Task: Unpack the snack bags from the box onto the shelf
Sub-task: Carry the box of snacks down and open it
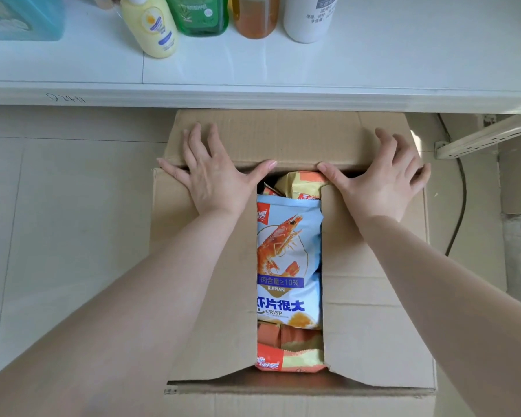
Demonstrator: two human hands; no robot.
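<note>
A brown cardboard box (373,311) stands on the floor in front of a white shelf (283,64). Its side flaps lie partly shut, leaving a gap in the middle. Through the gap I see a light-blue shrimp crisp bag (289,260), a yellow bag (304,183) beyond it, and an orange-and-yellow bag (286,358) at the near end. My left hand (214,173) lies flat with fingers spread on the far flap and left flap. My right hand (382,179) lies spread on the far flap and right flap. Neither hand holds a bag.
On the shelf stand a yellow lotion bottle (151,25), a green bottle (200,15), an amber bottle (254,16), a white bottle (309,18) and a blue container (21,16). A white bracket (487,136) and a dark cable (460,206) are right of the box.
</note>
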